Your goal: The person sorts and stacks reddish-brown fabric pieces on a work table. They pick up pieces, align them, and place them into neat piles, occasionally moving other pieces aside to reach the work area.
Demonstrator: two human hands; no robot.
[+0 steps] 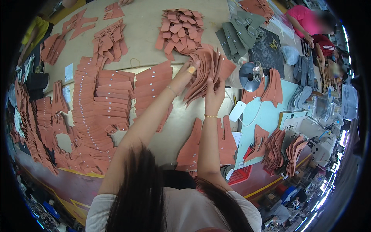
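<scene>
Table (154, 42): we see it covered with rows of reddish-brown leather pieces (104, 96).
Fanned stack (208, 69): we find it raised above the table's middle.
Left hand (188, 71): fingers clamped on the stack's left edge.
Right hand (214, 94): fingers closed on its lower edge.

Long dark hair, pale ribbed short sleeves, thin bracelets on both wrists, perhaps a fingertip plaster

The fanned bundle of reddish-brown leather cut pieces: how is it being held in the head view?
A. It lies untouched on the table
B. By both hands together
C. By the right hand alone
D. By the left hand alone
B: the left hand and the right hand both grip the fanned bundle of reddish-brown leather cut pieces, lifted above the beige table.
</scene>
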